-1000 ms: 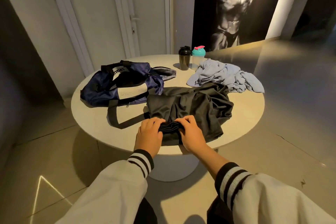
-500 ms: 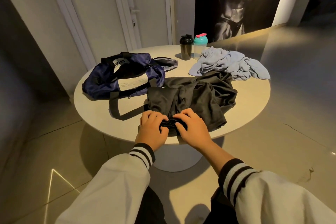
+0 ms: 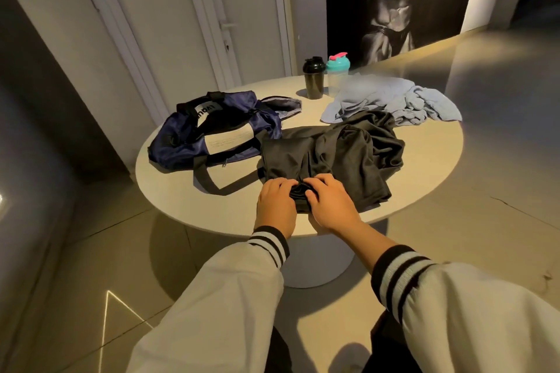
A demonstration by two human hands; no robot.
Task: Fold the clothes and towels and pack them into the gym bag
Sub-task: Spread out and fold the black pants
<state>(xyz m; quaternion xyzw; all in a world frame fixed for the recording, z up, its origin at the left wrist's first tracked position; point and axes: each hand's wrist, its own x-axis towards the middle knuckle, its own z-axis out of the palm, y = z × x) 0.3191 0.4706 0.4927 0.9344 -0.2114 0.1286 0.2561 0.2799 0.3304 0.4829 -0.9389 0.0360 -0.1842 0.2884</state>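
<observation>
At the six o'clock edge of the worktop (image 3: 212, 212), the left hand (image 3: 277, 206) and right hand (image 3: 328, 207) have slid closer together, both pinching the black clothes (image 3: 348, 154), so folding has only just started.

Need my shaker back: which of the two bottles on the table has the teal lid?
The clear shaker on the right, next to the light blue cloth; its teal lid carries a pink cap. The black shaker beside it is all dark.

Navy gym bag (image 3: 181, 142); black garment (image 3: 348, 154); pale-blue towel (image 3: 394, 97); black-and-white striped cuffs (image 3: 269, 244).
</observation>
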